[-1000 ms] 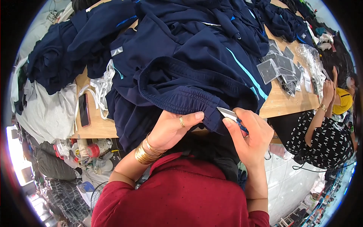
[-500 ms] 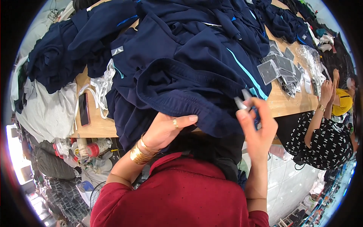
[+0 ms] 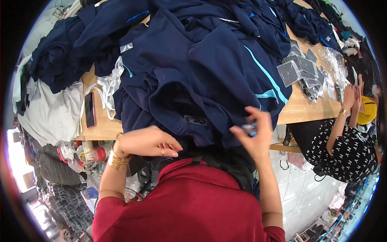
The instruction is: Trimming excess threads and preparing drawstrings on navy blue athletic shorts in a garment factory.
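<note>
A heap of navy garments [image 3: 209,68] with light blue stripes covers the wooden table [image 3: 302,109]. The nearest garment hangs over the table's front edge, and a small dark label [image 3: 195,120] shows on it. My left hand [image 3: 147,142], with gold bangles on the wrist and a ring, lies along this garment's lower edge with fingers together, gripping the fabric. My right hand [image 3: 254,135] is raised beside the garment's right edge and pinches a small blue and grey tool [image 3: 248,128] between thumb and fingers.
A dark phone [image 3: 89,109] lies at the table's left front, next to white straps [image 3: 105,89] and a grey-white cloth [image 3: 52,113]. Grey cards in clear sleeves [image 3: 302,70] lie at the right. Another person in a black patterned top [image 3: 350,149] works at the right edge.
My right hand lifted off the garment's hem and rose with the small tool. The garment was pulled down and turned, so its label now shows. My left hand slid lower along the edge.
</note>
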Available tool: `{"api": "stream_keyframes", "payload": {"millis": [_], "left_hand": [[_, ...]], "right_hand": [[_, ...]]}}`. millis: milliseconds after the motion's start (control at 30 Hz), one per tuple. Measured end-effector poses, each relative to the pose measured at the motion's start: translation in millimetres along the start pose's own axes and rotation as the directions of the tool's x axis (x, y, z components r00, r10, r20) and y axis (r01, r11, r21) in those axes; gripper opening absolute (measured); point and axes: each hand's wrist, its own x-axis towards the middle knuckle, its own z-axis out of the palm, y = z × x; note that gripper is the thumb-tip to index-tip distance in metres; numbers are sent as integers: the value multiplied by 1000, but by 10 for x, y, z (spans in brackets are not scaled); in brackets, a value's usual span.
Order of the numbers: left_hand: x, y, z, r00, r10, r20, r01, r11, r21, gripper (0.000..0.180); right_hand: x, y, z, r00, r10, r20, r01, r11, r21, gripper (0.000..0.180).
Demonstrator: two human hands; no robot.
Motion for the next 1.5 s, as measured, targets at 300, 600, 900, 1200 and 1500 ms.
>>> {"api": "stream_keyframes", "payload": {"millis": [300, 600, 900, 1200, 1500], "left_hand": [[544, -328, -407, 732, 403, -549, 118, 719, 685, 45], [592, 235, -793, 519, 556, -650, 45, 741, 670, 12], [560, 806, -736, 668, 529, -524, -120, 770, 626, 28], [138, 246, -1094, 808, 129, -575, -333, 905, -265, 24], [57, 31, -1115, 749, 145, -647, -403, 874, -271, 26]], "right_hand": [[-56, 9, 404, 999, -54, 5, 54, 998, 45, 46], [221, -167, 496, 997, -45, -67, 44, 999, -13, 40], [765, -383, 469, 947, -212, -240, 232, 971, 56, 47], [993, 173, -1109, 913, 394, 102, -404, 850, 337, 18], [746, 253, -1446, 855, 492, 164, -489, 656, 575, 17]]}}
